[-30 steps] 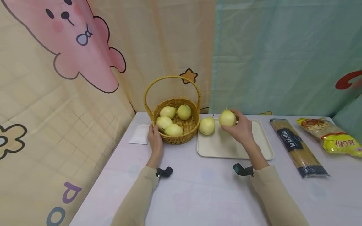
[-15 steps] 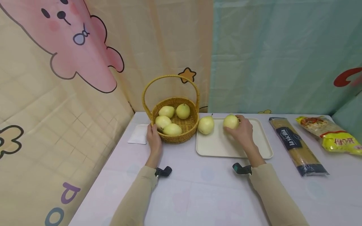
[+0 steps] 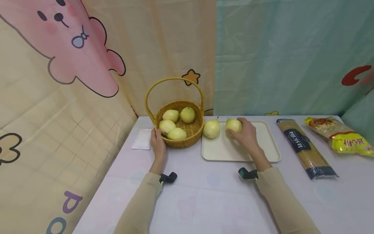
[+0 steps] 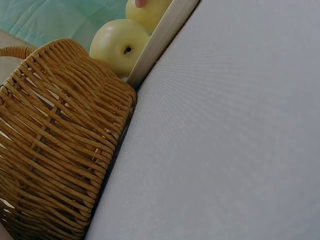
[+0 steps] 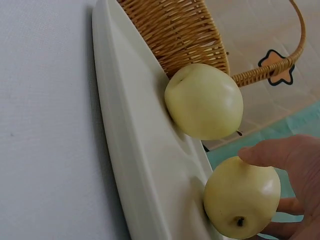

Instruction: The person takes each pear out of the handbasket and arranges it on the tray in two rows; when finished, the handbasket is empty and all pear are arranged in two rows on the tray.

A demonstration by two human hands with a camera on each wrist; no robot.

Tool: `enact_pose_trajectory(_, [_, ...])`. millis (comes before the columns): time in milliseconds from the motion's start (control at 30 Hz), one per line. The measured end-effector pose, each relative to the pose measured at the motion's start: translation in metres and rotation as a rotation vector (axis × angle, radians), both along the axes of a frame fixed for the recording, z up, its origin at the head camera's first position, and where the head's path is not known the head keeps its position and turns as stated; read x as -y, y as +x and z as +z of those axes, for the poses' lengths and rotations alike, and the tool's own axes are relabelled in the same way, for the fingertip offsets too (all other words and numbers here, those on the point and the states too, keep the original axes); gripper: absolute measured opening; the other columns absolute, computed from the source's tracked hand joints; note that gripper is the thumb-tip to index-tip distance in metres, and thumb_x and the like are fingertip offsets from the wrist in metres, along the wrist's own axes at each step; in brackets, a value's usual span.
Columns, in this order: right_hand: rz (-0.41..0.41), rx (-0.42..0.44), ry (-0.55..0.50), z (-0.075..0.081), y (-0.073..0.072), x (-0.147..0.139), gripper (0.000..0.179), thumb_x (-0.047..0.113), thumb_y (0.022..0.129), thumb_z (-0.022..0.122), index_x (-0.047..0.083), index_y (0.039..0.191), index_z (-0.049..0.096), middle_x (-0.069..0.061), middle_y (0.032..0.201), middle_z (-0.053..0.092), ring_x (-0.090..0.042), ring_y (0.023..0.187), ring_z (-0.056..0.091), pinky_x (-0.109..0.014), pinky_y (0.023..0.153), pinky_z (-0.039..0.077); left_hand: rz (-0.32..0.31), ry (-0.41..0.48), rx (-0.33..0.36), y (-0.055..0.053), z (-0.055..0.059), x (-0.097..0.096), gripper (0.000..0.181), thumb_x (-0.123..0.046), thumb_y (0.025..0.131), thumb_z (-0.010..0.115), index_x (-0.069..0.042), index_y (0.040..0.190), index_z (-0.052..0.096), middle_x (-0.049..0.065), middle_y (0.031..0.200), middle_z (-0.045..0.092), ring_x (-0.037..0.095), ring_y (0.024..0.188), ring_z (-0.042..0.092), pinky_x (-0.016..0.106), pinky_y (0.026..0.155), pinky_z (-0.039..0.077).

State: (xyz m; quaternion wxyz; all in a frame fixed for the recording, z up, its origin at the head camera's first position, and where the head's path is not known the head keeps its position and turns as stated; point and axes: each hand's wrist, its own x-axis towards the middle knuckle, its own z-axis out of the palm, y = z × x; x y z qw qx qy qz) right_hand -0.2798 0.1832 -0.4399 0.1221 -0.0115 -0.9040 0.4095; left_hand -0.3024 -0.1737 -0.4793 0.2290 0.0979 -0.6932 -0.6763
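My left hand (image 3: 158, 146) holds the left side of a wicker basket (image 3: 187, 143), its fingertips at the rim. Inside the basket lie several pale yellow-green pears (image 3: 176, 134). My right hand (image 3: 247, 135) grips another pear (image 3: 232, 124) over the back of a cream tray (image 3: 233, 152); in the right wrist view the thumb lies on top of this pear (image 5: 242, 197) and fingers reach behind it. A further pear (image 3: 211, 128) sits at the tray's left end, beside the basket. Only a sliver of the left hand shows in the left wrist view.
A white square packet (image 3: 142, 139) lies left of the basket. Right of the tray are a pack of spaghetti (image 3: 305, 148) and a yellow-ended food bag (image 3: 339, 135). The basket's tall handle (image 3: 175, 79) arches up near the printed curtain (image 3: 257, 58).
My right hand has lowered the pear toward the tray, then shifted it left, closer to the other pear there. My left hand has stayed at the basket. The view has shifted slightly.
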Motion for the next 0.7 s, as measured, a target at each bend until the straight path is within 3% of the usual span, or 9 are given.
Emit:
enact_pose_trajectory(333, [0.056,-0.037,-0.004,-0.0033,-0.0072,0.0006,0.071,0.02,0.088,0.073,-0.001,0.152,0.048,-0.03,0.15,0.052,-0.049,0.135,0.049,-0.066,0.112,0.036,0.007,-0.005,0.015,0.0006,0.0009,-0.0002,0.049,-0.033,0.109,0.041,-0.007,0.148,0.055,0.012,0.152,0.057,0.024,0.14,0.051,0.042,0.121,0.037])
enact_pose_trajectory(533, [-0.003,-0.048,-0.006,-0.0042,-0.004,0.0015,0.072,0.023,0.088,0.077,-0.004,0.148,0.049,-0.033,0.141,0.054,-0.051,0.13,0.049,-0.065,0.113,0.032,0.001,-0.003,0.01,0.0009,0.0,-0.0003,0.05,-0.034,0.109,0.04,-0.007,0.149,0.054,0.011,0.153,0.057,0.024,0.142,0.05,0.041,0.122,0.036])
enact_pose_trajectory(700, [-0.045,-0.032,0.007,-0.0018,-0.0008,0.0021,0.076,0.029,0.09,0.079,-0.007,0.149,0.047,-0.034,0.138,0.055,-0.051,0.127,0.05,-0.063,0.11,0.036,-0.006,-0.001,0.005,0.0009,0.0005,-0.0005,0.05,-0.033,0.11,0.04,-0.007,0.149,0.054,0.011,0.153,0.057,0.024,0.143,0.049,0.042,0.123,0.036])
